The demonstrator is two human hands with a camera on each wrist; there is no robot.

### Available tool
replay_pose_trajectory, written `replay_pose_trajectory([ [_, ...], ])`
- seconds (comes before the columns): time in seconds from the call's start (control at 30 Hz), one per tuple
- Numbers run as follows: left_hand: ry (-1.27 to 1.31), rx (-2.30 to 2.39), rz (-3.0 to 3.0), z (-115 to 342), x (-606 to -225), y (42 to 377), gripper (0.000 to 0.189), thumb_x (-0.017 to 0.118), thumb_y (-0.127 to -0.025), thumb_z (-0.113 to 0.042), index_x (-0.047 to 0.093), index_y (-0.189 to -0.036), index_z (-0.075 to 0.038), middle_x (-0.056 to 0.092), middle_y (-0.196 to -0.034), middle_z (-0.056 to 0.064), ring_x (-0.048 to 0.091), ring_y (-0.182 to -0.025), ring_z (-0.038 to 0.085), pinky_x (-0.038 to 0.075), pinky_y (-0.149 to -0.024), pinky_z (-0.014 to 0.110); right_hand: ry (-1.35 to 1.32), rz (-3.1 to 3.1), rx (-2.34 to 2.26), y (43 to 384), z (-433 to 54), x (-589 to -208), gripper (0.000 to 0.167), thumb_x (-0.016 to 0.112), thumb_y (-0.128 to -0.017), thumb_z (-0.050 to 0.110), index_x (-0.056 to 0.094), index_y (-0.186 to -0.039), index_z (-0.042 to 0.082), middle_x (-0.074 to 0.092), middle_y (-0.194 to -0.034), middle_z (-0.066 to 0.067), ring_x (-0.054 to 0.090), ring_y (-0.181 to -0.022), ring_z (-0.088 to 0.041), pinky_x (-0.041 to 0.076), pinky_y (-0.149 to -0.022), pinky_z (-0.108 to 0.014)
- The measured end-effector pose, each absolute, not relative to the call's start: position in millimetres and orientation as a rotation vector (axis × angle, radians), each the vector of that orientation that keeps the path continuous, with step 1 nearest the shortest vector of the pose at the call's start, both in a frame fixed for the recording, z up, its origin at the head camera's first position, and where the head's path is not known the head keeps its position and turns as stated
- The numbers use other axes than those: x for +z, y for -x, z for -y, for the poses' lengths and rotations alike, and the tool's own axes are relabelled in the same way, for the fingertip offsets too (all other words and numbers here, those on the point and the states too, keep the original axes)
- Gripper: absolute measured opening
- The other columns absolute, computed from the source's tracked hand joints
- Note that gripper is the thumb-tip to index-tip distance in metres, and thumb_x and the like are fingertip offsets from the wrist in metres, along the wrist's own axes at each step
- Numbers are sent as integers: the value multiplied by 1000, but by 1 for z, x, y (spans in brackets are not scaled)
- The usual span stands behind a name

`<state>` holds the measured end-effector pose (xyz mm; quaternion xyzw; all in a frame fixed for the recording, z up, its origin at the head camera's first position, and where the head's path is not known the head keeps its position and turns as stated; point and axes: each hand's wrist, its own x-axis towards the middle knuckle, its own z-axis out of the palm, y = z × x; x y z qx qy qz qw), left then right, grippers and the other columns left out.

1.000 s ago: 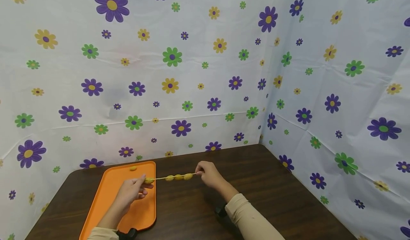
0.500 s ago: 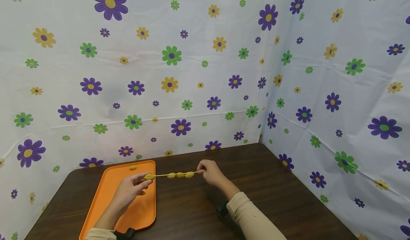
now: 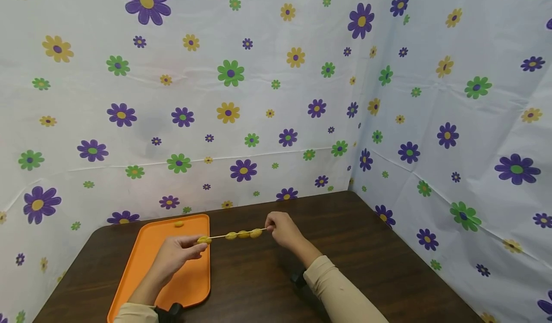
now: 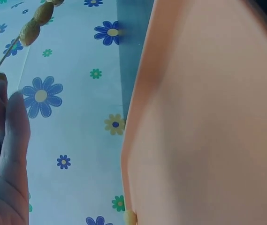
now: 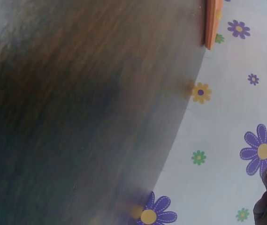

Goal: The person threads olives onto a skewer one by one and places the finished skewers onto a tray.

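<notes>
1. Since half a second ago, the held yellow piece [image 3: 204, 240] has shifted slightly rightward, nearer the three yellow pieces [image 3: 244, 235] on the thin stick [image 3: 219, 236], which slants up a little more toward the right.
2. Leftmost, an orange tray [image 3: 194, 282] lies on the desk [image 3: 246, 280], with a loose yellow piece [image 3: 178, 224] near its far edge.
3. Over the tray, the left hand [image 3: 174, 255] pinches the held piece between thumb and fingers at the stick's left end.
4. Next, the three pieces sit close together along the stick, above the desk.
5. Rightmost, the right hand [image 3: 281, 228] pinches the stick's other end.
</notes>
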<state>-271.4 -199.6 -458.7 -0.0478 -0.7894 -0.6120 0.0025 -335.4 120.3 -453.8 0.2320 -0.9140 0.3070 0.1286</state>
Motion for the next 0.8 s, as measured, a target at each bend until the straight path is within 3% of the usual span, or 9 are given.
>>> replay_pose_trajectory([
  [0.57,291,-1875,2514,196,-460,275,40,79,-91,-21,72,-118,8,74,-105,23,72,-94,37,61,-79,34,-730,2657,869,335,-115,-452,18,68,-85,-15,71,-81,2,58,-77,4,51,-72,-12,48,-66,-25],
  [0.8,283,-1876,2513,191,-462,278,39,78,-91,-21,73,-118,7,75,-103,20,73,-92,35,61,-81,38,-728,2641,864,335,-114,-454,26,67,-83,-18,67,-76,7,58,-76,4,51,-71,-11,48,-66,-25],
])
